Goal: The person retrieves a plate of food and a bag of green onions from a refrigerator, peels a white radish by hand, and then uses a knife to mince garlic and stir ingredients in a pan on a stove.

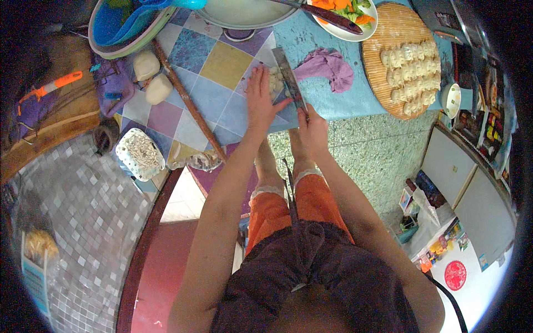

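My right hand [313, 127] grips the handle of a kitchen knife or cleaver [289, 77], whose broad metal blade points away from me. Just left of the blade lies a cluster of small pale dough pieces [275, 81]. My left hand [261, 102] rests with its palm down beside them, fingers extended, thumb reaching toward the blade; whether it presses on anything beneath is hidden. A long wooden rolling pin [189, 100] lies diagonally on the checked mat [227, 62]. Two larger dough lumps [152, 78] sit left of it. A crumpled pink cloth [327, 68] is right of the blade.
A round slatted tray [372, 62] holds rows of filled dumplings, with a small bowl [451, 100] beside it. Behind are a plate [370, 31] of cut vegetables, a metal pan [250, 26] and a basin [98, 45]. A patterned container [141, 154] stands at the left front edge.
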`<state>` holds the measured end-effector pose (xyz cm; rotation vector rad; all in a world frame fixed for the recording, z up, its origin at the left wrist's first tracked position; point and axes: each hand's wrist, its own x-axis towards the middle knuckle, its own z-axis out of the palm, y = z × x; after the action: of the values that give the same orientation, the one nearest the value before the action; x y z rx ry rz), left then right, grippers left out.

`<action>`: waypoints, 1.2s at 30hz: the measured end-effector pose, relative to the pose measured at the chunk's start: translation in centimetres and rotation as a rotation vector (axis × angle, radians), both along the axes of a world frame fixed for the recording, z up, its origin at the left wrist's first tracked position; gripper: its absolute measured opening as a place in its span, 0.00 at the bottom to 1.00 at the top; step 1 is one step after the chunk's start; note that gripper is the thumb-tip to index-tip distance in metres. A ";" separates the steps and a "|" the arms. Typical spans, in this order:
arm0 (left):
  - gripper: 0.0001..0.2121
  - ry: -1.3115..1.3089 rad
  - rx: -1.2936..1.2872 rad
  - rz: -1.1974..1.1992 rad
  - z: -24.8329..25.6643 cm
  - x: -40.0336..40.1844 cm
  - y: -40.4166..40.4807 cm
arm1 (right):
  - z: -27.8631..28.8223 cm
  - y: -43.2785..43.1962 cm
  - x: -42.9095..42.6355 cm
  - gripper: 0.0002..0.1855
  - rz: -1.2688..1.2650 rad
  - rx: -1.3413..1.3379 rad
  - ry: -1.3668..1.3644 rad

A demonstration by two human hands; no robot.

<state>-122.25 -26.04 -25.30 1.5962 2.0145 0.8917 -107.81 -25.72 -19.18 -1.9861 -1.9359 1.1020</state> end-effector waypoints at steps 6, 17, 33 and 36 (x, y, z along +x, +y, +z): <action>0.42 0.046 0.042 -0.025 -0.8 0.4 1.2 | 0.2 1.0 2.0 0.13 -0.173 -0.116 0.256; 0.24 -0.112 0.191 0.035 -1.3 3.0 3.4 | -4.9 -0.6 2.5 0.10 -0.464 -0.415 0.653; 0.21 -0.162 0.327 0.130 6.0 6.0 4.6 | 0.4 -2.2 1.4 0.11 -0.613 -0.498 0.944; 0.19 -0.145 0.289 0.118 8.1 6.1 3.7 | 1.6 -3.3 1.3 0.13 -0.593 -0.519 0.954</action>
<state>-116.12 -22.30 -17.17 1.5161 1.9636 1.3553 -106.46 -28.99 -17.54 -1.5303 -0.5800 1.9485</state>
